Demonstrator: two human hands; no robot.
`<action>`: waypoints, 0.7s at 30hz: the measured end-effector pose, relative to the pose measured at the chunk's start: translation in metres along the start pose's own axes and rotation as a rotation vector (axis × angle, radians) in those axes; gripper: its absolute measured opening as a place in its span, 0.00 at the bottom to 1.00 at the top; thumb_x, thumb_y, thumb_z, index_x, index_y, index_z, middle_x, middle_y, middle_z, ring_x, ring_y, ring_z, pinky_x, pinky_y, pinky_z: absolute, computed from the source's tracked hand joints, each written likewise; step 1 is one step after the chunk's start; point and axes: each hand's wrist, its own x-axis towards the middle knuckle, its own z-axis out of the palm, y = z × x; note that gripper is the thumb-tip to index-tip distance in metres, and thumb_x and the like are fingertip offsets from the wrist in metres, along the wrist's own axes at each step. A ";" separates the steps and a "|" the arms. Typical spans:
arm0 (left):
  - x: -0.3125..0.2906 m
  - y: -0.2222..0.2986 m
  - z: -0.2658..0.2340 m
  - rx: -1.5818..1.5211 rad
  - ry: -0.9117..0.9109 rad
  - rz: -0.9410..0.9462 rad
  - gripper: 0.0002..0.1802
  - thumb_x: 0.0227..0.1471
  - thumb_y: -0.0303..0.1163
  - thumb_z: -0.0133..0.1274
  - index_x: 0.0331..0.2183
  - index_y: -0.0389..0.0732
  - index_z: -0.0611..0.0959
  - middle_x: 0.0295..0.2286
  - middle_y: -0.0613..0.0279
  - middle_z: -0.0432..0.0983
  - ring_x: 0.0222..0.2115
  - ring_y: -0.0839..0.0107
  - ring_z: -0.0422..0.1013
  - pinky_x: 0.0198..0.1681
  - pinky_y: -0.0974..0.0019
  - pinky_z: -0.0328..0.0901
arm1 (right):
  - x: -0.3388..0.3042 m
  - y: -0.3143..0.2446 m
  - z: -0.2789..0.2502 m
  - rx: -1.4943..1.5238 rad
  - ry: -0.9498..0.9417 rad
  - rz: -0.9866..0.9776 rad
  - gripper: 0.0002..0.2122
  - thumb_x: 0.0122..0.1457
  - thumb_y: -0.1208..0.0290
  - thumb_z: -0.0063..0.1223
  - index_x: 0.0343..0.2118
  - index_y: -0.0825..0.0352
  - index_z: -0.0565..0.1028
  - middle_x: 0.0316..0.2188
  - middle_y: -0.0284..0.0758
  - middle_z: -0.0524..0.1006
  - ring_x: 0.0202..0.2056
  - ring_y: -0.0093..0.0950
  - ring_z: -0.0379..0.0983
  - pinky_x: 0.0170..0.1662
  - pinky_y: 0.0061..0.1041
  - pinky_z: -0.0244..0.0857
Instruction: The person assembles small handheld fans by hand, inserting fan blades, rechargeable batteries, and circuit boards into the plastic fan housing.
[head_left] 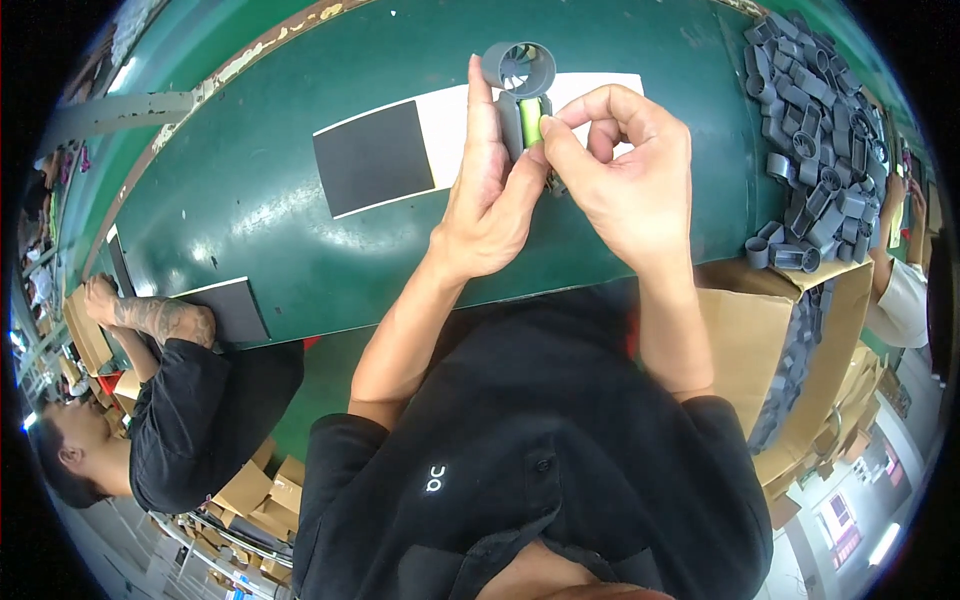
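Observation:
My left hand (485, 200) is closed on a dark grey plastic housing (511, 125), fingers straight along its left side and thumb at its near end. The housing has a wide round ring (520, 69) with fan-like fins inside, at its far end. A bright green, battery-like cylinder (533, 122) lies lengthwise in the body below the ring. With thumb and index finger, my right hand (625, 165) pinches at the green cylinder's right edge; the fingertips partly cover it. Under both hands lies a white sheet (450, 130) with a black rectangular panel (375, 157) on its left.
A heap of grey plastic housings (815, 130) covers the right end of the green table (290, 250). Below it stands an open cardboard box (735, 330) with more grey parts. At the left, a co-worker (190, 400) leans at the table beside another black panel (232, 305).

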 end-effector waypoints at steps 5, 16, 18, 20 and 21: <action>0.002 -0.013 -0.006 0.483 0.028 0.292 0.50 0.62 0.19 0.42 0.69 0.35 0.26 0.45 0.52 0.74 0.36 0.65 0.73 0.42 0.61 0.69 | -0.003 -0.009 0.002 -0.187 0.042 -0.099 0.05 0.49 0.72 0.65 0.25 0.65 0.80 0.13 0.30 0.70 0.19 0.26 0.69 0.25 0.29 0.63; 0.001 -0.007 0.002 0.502 0.093 0.250 0.47 0.62 0.19 0.43 0.70 0.35 0.32 0.45 0.43 0.77 0.41 0.52 0.77 0.49 0.58 0.69 | -0.005 -0.001 0.005 -0.246 0.118 -0.280 0.05 0.48 0.72 0.67 0.27 0.64 0.80 0.15 0.30 0.69 0.17 0.21 0.63 0.23 0.25 0.57; 0.001 -0.006 0.002 0.510 0.085 0.260 0.46 0.62 0.19 0.43 0.70 0.36 0.35 0.47 0.43 0.77 0.43 0.53 0.77 0.50 0.59 0.69 | -0.005 -0.001 0.006 -0.241 0.100 -0.266 0.05 0.48 0.72 0.67 0.26 0.64 0.80 0.15 0.30 0.70 0.17 0.21 0.64 0.23 0.26 0.58; -0.001 -0.005 0.001 0.518 0.078 0.269 0.44 0.62 0.19 0.42 0.71 0.36 0.38 0.49 0.42 0.77 0.45 0.53 0.77 0.51 0.59 0.68 | -0.005 -0.001 0.006 -0.249 0.103 -0.281 0.05 0.47 0.72 0.67 0.26 0.64 0.80 0.15 0.30 0.70 0.18 0.22 0.65 0.23 0.26 0.59; -0.002 -0.004 0.001 0.443 0.062 0.207 0.44 0.64 0.20 0.44 0.71 0.36 0.40 0.55 0.45 0.69 0.47 0.61 0.74 0.51 0.64 0.68 | -0.006 -0.001 0.007 -0.257 0.103 -0.299 0.05 0.47 0.72 0.67 0.26 0.64 0.80 0.16 0.31 0.70 0.18 0.23 0.66 0.23 0.26 0.60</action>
